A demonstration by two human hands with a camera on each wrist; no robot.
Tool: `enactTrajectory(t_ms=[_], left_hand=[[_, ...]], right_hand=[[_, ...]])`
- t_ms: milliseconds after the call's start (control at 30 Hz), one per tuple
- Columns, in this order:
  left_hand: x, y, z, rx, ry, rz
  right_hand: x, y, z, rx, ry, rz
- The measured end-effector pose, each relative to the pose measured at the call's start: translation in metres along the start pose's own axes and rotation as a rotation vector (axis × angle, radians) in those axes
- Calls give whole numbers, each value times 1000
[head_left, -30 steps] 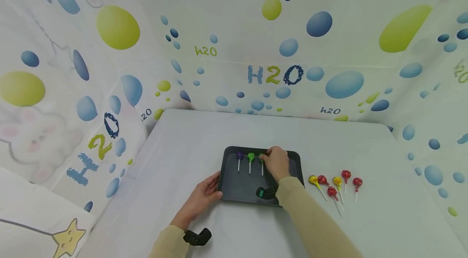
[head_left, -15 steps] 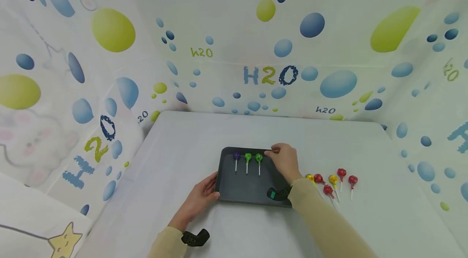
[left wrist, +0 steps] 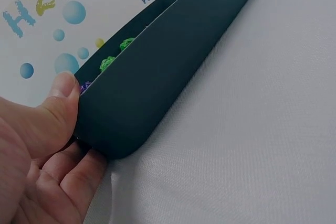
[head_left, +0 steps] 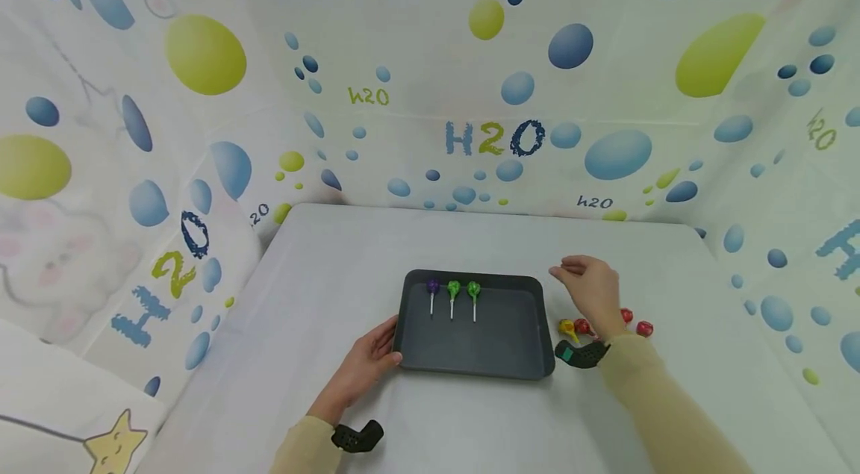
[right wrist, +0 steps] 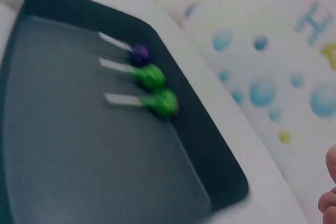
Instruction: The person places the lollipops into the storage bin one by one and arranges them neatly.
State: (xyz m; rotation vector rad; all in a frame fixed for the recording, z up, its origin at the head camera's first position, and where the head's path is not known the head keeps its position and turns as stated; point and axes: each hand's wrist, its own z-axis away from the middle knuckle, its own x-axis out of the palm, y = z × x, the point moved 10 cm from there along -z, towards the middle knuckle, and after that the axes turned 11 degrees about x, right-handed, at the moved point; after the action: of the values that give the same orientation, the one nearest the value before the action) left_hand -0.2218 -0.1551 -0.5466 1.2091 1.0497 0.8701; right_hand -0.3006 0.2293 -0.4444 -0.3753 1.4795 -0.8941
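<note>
A dark grey tray (head_left: 497, 343) lies on the white table. My left hand (head_left: 366, 363) grips its left side, thumb (left wrist: 64, 90) at the rim and fingers below in the left wrist view. Along the tray's far side lie a purple lollipop (head_left: 433, 287) and two green lollipops, one in the middle (head_left: 453, 287) and one to its right (head_left: 473, 288), sticks pointing towards me. My right hand (head_left: 594, 293) is in the air right of the tray, fingers loosely bent and holding nothing. Only its fingertips (right wrist: 329, 200) show in the right wrist view.
Right of the tray, partly hidden behind my right hand and wrist, lie a yellow lollipop (head_left: 567, 328) and several red lollipops, one at the outer right (head_left: 644, 328). A patterned white curtain (head_left: 403, 33) stands behind the table.
My right hand has let go of the right-hand green lollipop on the tray and moved right, past the tray's edge towards the loose lollipops. The left hand stays on the tray.
</note>
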Motion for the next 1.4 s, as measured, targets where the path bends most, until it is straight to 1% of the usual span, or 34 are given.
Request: enactTrajectory(t_ms=[100,300,400,500,600,767,1033,1233,1400], left_hand=[[0,0,1,-8,0,-6],[-1,0,1,-3,1,-15],[0,1,0,-1,-1,-18],[-1,1,0,-3,-4,-23],[-1,0,0,-6,0,-19],[-1,-2,0,-9,-2,-4],[0,-2,1,-2,-14,13],[0,-2,1,-4,-13,2],[0,-3,0,2,-19,5]], right_hand=[[-22,19,-2,23,33,30],[-59,56,-3,83,69,72],[-73,73,-3,104,80,93],[-81,88,-2,133,85,104],[-83,101,0,161,86,112],[-81,116,4,188,93,137],[-77,147,6,261,57,142],[-74,157,9,304,5,132],[-69,161,10,293,-37,168]])
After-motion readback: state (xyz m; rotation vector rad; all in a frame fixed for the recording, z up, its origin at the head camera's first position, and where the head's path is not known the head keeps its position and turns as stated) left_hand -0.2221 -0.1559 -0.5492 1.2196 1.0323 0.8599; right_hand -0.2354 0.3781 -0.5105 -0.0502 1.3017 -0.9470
